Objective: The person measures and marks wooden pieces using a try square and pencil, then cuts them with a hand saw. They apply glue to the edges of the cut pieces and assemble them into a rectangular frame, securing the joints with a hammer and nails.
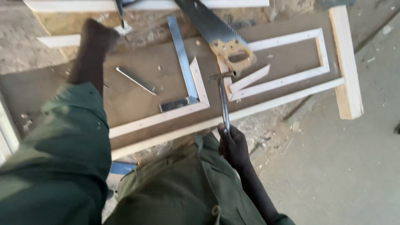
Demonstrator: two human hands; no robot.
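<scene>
Gripping a metal hammer (223,100) upright over the wooden frame (287,79), right hand (233,143) clenches its handle; left hand (98,35) blurred, grasp unclear

Your right grip (234,143) closes on a hammer (223,100) of dull, worn metal. The frame strips (287,81) are pale, bare, matt wood. The square (183,66) is shiny steel, the saw (216,31) has a varnished wooden handle, and the bench (129,100) is rough brown board.

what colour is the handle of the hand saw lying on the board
Light tan, bare-wood colour. The saw handle shows best in the head view, just above the hammer.
</scene>
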